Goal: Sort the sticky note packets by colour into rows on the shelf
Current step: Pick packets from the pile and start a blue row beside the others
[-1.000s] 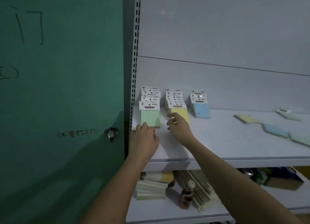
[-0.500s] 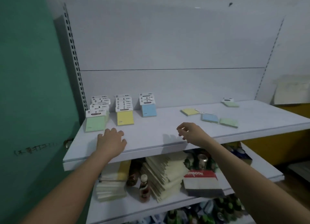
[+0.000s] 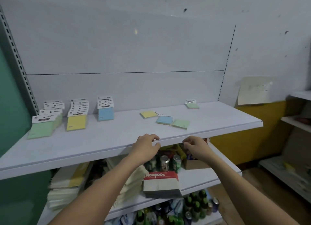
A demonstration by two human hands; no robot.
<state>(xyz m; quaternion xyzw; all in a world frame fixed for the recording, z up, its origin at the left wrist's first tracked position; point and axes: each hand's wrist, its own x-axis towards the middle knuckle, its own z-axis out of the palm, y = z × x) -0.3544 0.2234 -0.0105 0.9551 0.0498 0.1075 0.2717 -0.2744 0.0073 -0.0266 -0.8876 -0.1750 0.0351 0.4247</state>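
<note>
On the white shelf, three rows of sticky note packets run back from the left: a green row, a yellow row and a blue row. Loose packets lie to the right: a yellow packet, a blue packet touching a green packet, and a second green packet at the back. My left hand rests at the shelf's front edge, fingers spread and empty. My right hand hovers just in front of the edge, fingers curled, holding nothing.
A green door stands at the left. The lower shelf holds paper stacks, a red notebook pack, drink cans and a cardboard box. Bottles fill the bottom. Another rack stands at the right.
Both hands left the green and yellow rows and moved right to the middle of the shelf's front edge. The view swung right, bringing the loose packets in.
</note>
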